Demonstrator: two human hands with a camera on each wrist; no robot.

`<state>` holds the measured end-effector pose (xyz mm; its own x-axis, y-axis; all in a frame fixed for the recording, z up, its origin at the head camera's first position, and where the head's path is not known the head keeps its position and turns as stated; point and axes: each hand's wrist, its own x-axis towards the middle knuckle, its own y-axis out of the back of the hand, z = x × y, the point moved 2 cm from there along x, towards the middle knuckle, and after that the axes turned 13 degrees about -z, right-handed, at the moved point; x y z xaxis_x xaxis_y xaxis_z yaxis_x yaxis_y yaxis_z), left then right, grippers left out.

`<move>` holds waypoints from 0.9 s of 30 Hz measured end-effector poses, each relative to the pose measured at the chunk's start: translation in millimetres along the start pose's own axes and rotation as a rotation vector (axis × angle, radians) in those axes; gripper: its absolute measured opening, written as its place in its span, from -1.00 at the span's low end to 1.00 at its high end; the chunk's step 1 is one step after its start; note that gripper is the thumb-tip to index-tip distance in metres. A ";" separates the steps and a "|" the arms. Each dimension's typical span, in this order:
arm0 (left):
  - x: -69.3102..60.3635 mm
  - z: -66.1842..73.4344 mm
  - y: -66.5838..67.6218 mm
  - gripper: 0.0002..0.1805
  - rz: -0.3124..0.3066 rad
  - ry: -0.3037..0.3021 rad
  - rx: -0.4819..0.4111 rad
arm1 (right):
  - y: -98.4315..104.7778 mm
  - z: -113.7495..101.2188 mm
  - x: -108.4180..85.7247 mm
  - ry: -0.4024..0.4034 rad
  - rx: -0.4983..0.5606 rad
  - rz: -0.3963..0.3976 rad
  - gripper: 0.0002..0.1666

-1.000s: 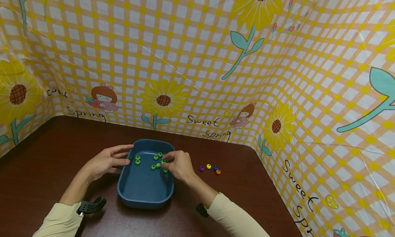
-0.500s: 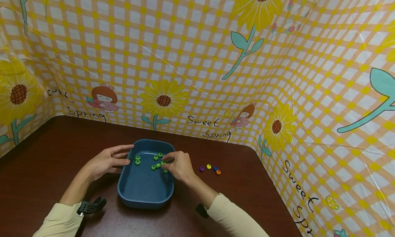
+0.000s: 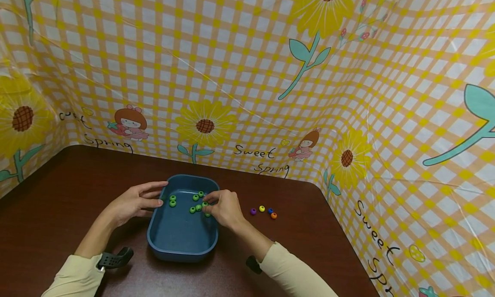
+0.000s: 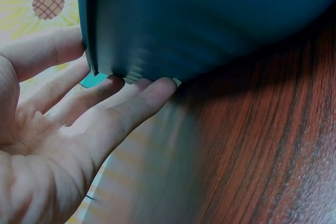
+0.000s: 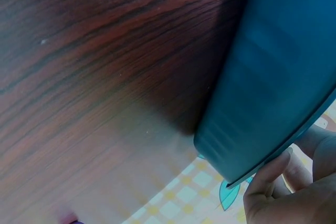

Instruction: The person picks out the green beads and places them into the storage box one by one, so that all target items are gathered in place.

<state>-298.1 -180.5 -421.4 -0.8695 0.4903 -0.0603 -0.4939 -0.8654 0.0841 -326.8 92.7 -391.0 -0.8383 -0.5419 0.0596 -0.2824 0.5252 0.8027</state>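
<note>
In the head view a blue plastic bin [image 3: 181, 234] stands on the dark wooden table. My left hand [image 3: 129, 202] touches its left side with fingers extended; in the left wrist view the thumb [image 4: 157, 92] lies against the outer wall. My right hand [image 3: 226, 207] reaches over the right rim, with thumb and index finger pinching a green bead [image 3: 205, 204]. More green beads [image 3: 192, 209] lie around that spot on the bin's floor. Two other green beads [image 3: 172, 203] sit together near the left wall. In the right wrist view the bin's wall hides the right fingertips.
Right of the bin lie a purple bead [image 3: 253, 211], a yellow bead [image 3: 262, 208], a blue bead [image 3: 270, 211] and an orange bead [image 3: 273, 215]. A checked sunflower cloth [image 3: 247, 116] hangs behind and to the right of the table [image 3: 301, 245].
Almost nothing differs. Both hands keep their places at the bin, with only a very slight shift at the right fingertips.
</note>
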 end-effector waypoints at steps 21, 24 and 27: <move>-0.1 1.4 -3.0 -0.23 -0.007 -0.003 0.001 | -1.1 0.0 -0.6 0.019 0.013 -0.005 -0.82; 0.0 1.5 -3.0 -0.23 -0.009 -0.005 0.003 | -1.0 -0.4 -1.1 0.026 0.016 -0.009 -0.81; 0.3 1.1 -2.7 -0.23 0.000 0.002 0.006 | -0.9 -0.4 -1.4 0.029 0.015 -0.010 -0.80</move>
<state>-297.1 -177.9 -420.5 -0.8692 0.4906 -0.0619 -0.4944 -0.8646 0.0902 -325.1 92.7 -391.6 -0.8216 -0.5657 0.0695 -0.2975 0.5296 0.7943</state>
